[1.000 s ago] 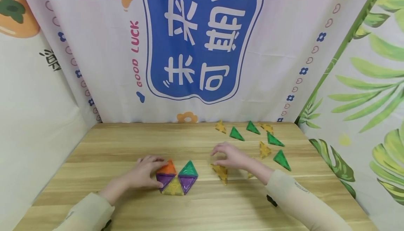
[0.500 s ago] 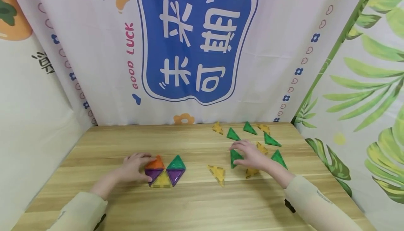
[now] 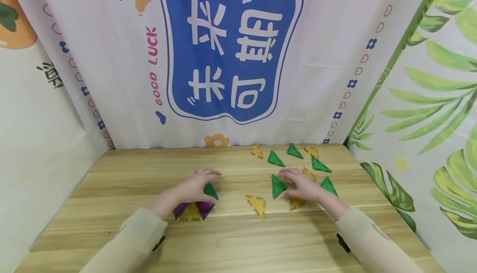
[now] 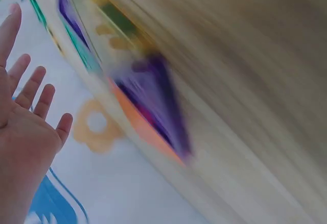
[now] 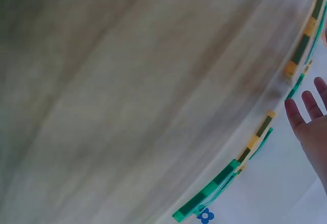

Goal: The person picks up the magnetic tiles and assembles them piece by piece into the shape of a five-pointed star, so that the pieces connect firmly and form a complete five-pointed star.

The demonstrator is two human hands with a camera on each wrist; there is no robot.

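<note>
While left hand (image 3: 195, 187) hangs spread, gripping nothing, over tile cluster (image 3: 191, 213) at head view's seven o'clock, right hand (image 3: 303, 187) meets green triangle (image 3: 278, 187) at five; cannot tell whether pinching. Probable step: selecting piece; next likely calls for slide toward nine.

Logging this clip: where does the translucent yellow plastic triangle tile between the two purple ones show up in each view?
Head: the translucent yellow tile is lower left of centre, just below the left hand.
Left wrist: upper left, blurred, beside a translucent purple triangle tile.
Right wrist: I can't identify it; the yellow tile edges there can't be matched.
Shared landmark: the wood-grain tabletop.
</note>
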